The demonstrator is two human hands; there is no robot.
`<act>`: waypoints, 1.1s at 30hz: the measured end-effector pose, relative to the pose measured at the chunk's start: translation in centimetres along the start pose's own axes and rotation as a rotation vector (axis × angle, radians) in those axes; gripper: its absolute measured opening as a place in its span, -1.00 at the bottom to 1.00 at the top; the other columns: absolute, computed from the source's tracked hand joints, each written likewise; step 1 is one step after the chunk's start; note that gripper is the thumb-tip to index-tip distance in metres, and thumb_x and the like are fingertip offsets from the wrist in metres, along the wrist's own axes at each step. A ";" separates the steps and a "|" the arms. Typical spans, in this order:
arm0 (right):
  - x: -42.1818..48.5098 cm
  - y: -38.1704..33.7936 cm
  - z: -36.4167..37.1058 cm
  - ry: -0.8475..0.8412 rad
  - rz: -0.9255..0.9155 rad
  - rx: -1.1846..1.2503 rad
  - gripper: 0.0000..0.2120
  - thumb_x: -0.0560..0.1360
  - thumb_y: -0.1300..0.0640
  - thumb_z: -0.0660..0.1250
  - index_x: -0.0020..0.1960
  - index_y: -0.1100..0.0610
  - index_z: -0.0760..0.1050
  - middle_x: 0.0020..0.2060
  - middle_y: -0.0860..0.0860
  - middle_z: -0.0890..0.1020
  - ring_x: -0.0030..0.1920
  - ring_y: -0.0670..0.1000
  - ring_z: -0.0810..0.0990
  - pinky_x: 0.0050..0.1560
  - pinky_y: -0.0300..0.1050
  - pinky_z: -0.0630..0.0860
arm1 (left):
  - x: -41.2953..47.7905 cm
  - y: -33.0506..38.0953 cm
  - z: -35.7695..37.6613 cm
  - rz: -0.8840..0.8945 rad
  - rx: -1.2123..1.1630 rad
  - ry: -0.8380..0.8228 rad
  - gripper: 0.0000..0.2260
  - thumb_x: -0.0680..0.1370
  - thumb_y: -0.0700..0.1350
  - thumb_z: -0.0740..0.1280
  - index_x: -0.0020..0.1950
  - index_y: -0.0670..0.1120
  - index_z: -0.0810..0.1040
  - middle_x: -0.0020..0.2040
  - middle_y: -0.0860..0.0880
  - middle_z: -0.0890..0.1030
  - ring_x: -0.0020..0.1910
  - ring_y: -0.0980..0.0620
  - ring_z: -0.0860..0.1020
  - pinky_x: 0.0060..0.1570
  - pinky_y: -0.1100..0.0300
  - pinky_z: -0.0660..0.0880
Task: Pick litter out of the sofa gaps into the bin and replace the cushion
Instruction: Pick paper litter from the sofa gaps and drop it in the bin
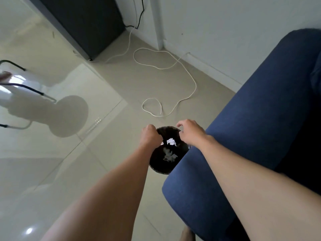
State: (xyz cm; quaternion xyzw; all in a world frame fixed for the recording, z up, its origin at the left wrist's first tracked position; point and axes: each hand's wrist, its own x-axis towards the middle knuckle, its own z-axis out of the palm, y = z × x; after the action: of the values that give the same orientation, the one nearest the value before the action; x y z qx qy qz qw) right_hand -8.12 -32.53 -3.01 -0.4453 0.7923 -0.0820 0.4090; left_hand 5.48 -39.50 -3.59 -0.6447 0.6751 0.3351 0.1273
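Note:
A black round bin (157, 164) stands on the floor against the blue sofa's arm (243, 129). Pale crumpled litter (169, 156) lies at its bottom. A bright white scrap (171, 141) shows higher up inside the bin's mouth, between my hands. My left hand (150, 134) is closed in a fist at the bin's left rim and seems to grip it. My right hand (191, 133) hovers over the right rim with its fingers apart and curled, nothing in them. No cushion is in view.
A white cable (189, 73) loops over the tiled floor beyond the bin. A dark cabinet (83, 23) stands at the back by the wall. Black chair legs (26, 87) are at the far left. My foot (187, 233) shows at the bottom edge.

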 end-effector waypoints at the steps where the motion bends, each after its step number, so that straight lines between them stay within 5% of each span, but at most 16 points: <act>1: 0.0 0.2 -0.2 0.015 0.008 0.008 -0.58 0.53 0.30 0.18 0.37 0.08 0.41 0.32 0.10 0.47 0.27 0.13 0.47 0.12 -0.07 0.43 | -0.1 0.2 0.0 0.005 0.013 -0.004 -0.69 0.49 -0.24 0.28 0.24 -0.26 0.50 0.21 -0.21 0.54 0.23 -0.17 0.49 0.12 0.07 0.46; 7: -1.7 2.8 -4.0 0.161 0.033 0.015 -0.53 0.57 0.17 0.19 0.47 0.14 0.26 0.50 0.09 0.26 0.45 0.15 0.30 0.36 0.06 0.31 | -2.1 5.6 0.1 0.150 0.088 -0.003 -0.63 0.53 -0.07 0.26 0.31 -0.15 0.47 0.20 -0.17 0.55 0.22 -0.17 0.51 0.15 0.03 0.46; 21: -18.0 24.4 -12.0 0.517 0.281 0.178 -0.52 0.56 0.16 0.18 0.46 0.14 0.25 0.55 0.08 0.13 0.46 0.16 0.27 0.38 0.03 0.27 | -18.1 23.9 14.4 0.708 0.435 0.016 -0.58 0.58 0.02 0.19 0.41 -0.10 0.36 0.37 -0.12 0.41 0.43 -0.11 0.28 0.38 -0.02 0.22; 33: -34.1 45.4 -11.3 0.515 0.488 0.239 -0.50 0.55 0.19 0.21 0.47 0.19 0.25 0.52 0.13 0.21 0.49 0.14 0.24 0.40 0.07 0.27 | -32.8 31.0 31.4 0.778 0.459 -0.218 -0.50 0.58 0.04 0.20 0.49 -0.07 0.26 0.53 -0.15 0.23 0.53 -0.13 0.13 0.48 -0.05 0.13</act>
State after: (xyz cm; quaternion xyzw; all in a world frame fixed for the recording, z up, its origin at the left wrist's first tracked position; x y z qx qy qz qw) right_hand -36.08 17.95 1.50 -0.1571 0.9369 -0.1831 0.2530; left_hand -27.85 3.90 1.83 -0.2596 0.9063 0.2655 0.2019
